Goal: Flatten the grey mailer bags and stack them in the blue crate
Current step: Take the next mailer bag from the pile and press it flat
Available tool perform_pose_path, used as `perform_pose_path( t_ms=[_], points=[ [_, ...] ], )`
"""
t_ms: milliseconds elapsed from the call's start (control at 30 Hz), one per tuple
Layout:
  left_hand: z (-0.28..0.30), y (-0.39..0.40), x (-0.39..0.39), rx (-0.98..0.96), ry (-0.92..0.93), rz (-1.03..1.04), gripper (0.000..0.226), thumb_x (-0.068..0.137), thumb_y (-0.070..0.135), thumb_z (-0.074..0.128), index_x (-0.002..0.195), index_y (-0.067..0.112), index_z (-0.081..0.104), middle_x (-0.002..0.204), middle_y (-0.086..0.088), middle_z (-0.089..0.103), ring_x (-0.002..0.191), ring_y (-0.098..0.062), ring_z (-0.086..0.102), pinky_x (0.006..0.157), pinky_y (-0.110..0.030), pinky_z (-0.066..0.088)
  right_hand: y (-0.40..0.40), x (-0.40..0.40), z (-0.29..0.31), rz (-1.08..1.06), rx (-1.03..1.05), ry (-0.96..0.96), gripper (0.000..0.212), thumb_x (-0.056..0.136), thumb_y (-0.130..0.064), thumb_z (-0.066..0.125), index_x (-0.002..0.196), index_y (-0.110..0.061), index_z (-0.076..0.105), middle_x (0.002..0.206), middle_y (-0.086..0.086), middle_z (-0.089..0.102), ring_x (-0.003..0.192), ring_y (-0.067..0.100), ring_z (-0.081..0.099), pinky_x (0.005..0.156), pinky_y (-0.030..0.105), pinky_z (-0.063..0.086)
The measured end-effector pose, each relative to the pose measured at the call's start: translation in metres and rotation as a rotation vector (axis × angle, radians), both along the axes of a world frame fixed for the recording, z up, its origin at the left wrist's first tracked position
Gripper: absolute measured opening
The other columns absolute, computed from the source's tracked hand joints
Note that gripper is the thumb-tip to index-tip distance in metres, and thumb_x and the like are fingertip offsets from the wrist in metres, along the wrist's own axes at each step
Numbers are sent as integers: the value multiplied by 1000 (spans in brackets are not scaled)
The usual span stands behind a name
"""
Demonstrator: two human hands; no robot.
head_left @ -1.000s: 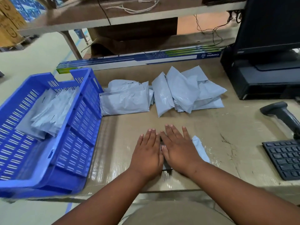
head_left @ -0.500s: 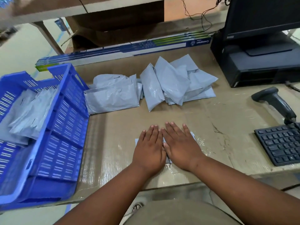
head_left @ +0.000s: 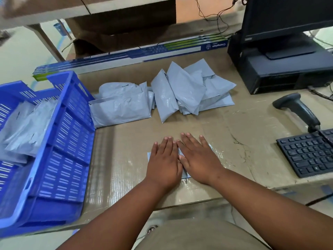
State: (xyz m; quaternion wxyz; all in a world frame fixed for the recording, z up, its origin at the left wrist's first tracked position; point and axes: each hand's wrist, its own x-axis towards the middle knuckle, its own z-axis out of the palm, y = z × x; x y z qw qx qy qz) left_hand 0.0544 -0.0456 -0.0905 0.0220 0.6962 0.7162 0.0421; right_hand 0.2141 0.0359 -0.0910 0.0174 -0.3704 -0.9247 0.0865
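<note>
My left hand point(head_left: 164, 160) and my right hand point(head_left: 199, 156) lie flat side by side, fingers straight, pressing down on a small grey mailer bag point(head_left: 149, 156) at the table's front middle. The hands hide almost all of it; only slivers show at its left edge and near my wrists. A heap of several crumpled grey mailer bags point(head_left: 182, 92) lies further back on the table. The blue crate point(head_left: 70, 123) stands at the left with several grey bags point(head_left: 28, 129) stacked inside.
A barcode scanner point(head_left: 297, 110) and a black keyboard point(head_left: 310, 150) sit at the right. A monitor on a black computer case point(head_left: 284, 69) stands at the back right. A long blue and white box point(head_left: 129, 56) lies along the table's back edge.
Both hands stay pressed flat on the small bag, and my right hand has slid left so less of the bag shows on its right. The view has shifted slightly.
</note>
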Motion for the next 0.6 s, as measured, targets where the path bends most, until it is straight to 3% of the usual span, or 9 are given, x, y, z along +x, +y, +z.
perform_pose_path(
  t_ms=[233, 367, 600],
  points=[
    [11, 14, 30, 1, -55, -67, 71, 99, 36, 28, 162, 5, 37, 169, -16, 34, 160, -32, 22, 129, -54, 19, 3, 30, 6, -68, 71, 21, 61, 107, -45, 25, 162, -22, 37, 173, 5, 26, 162, 22, 16, 130, 56, 11],
    [1, 16, 41, 4, -36, -86, 68, 100, 36, 34, 160, 5, 40, 168, -17, 35, 160, -32, 24, 129, -54, 20, 6, 44, -6, -72, 26, -48, 66, 107, -50, 13, 167, -24, 25, 177, 3, 13, 164, 21, 6, 131, 55, 7],
    [-6, 19, 39, 24, -10, -98, 68, 102, 35, 34, 163, 5, 34, 171, -17, 29, 161, -32, 21, 129, -53, 19, 7, 44, -10, -91, 35, -5, 65, 107, -48, 20, 166, -21, 30, 176, 4, 16, 163, 23, 10, 129, 59, 14]
  ],
)
